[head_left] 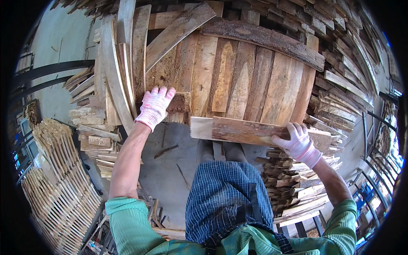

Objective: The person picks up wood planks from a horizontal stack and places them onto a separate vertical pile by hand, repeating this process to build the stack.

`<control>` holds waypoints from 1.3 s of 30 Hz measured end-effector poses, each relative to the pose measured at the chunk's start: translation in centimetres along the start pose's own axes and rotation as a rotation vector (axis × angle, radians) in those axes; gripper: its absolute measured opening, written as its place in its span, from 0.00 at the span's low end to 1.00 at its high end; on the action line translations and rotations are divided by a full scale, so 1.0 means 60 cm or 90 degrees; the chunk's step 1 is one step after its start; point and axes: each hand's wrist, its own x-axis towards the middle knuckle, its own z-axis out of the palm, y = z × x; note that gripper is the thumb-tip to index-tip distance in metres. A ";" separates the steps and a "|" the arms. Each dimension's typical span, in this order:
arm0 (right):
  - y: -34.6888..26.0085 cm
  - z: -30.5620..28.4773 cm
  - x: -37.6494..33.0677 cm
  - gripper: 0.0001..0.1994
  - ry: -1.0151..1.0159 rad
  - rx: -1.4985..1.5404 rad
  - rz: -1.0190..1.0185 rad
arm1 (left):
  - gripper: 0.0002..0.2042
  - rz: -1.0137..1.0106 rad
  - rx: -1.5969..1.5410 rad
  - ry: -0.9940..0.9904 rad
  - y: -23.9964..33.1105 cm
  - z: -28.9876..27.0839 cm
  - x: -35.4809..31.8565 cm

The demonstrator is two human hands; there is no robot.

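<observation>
My right hand (295, 144), in a pale pink-stained glove, grips the right part of a flat plank (242, 131). The plank lies crosswise in front of my body, at the near ends of a row of boards. Its left end is pale and cleanly cut; the rest is brown with darker streaks. My left hand (155, 105), gloved alike, rests with its fingers stretched forward on the wood at the row's near left corner. Beside it is a short, dark, rough-barked piece of wood (178, 103). Nothing shows as held in that hand.
A bark-edged plank (263, 40) crosses the row's far side, and a slanted board (180, 34) lies at its far left. Tall boards (114, 72) lean on the left. Stacked slats (306, 189) stand at the right; a slat bundle (63, 187) stands lower left.
</observation>
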 end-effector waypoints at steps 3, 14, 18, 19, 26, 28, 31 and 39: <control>-0.026 0.022 0.052 0.18 -0.038 0.022 0.030 | 0.49 -0.019 -0.033 0.031 -0.014 -0.051 0.011; -0.049 0.134 0.146 0.29 -0.119 -0.013 0.075 | 0.27 -0.043 0.021 0.080 -0.004 -0.029 0.028; -0.050 0.095 0.164 0.28 -0.250 0.019 0.107 | 0.39 -0.012 -0.095 0.281 -0.032 -0.039 -0.031; -0.050 0.079 0.174 0.27 -0.317 0.030 0.120 | 0.42 -0.071 -0.077 0.287 -0.056 -0.053 -0.047; -0.137 0.000 0.321 0.23 -0.217 0.140 0.122 | 0.62 -0.538 -0.392 0.161 -0.218 -0.055 -0.026; -0.189 -0.012 0.412 0.22 -0.133 0.418 0.252 | 0.62 -0.425 -0.416 0.225 -0.235 -0.041 -0.042; -0.278 0.000 0.598 0.26 0.005 0.669 0.352 | 0.55 -0.383 -0.431 0.245 -0.290 -0.022 -0.053; -0.373 0.072 0.957 0.44 0.347 0.686 0.709 | 0.43 -0.139 -1.225 0.418 -0.430 0.067 -0.113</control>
